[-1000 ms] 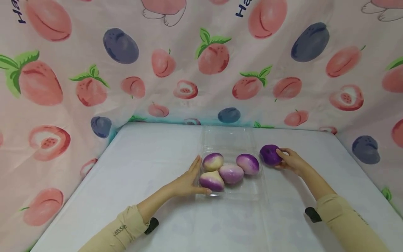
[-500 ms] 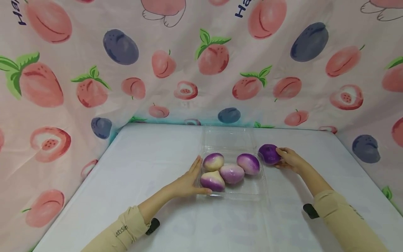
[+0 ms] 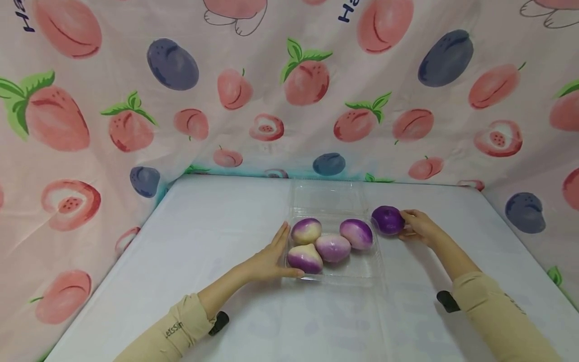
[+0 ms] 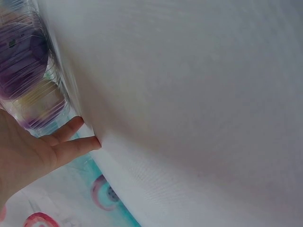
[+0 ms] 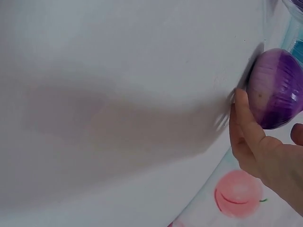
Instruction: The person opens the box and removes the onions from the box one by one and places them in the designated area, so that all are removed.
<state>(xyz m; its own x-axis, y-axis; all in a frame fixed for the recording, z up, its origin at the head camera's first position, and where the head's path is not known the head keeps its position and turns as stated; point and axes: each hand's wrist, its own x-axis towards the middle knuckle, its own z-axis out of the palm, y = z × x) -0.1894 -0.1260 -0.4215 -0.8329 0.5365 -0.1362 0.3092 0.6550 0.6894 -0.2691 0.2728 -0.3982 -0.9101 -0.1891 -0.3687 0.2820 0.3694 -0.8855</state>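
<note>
The purple turnip-like vegetable [image 3: 387, 220] (smooth, probably firm, apt to roll), best cupped round its middle, rests on the desk [image 3: 217, 216] between the clear box [image 3: 355, 268], flanked by the straight-fingered left hand [image 3: 268, 262], and the loosely spread right hand [image 3: 421, 228].

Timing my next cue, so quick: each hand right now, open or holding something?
Left hand: open, spread along the clear container's left edge.
Right hand: open beside the dark purple vegetable, thumb apart from it.
</note>
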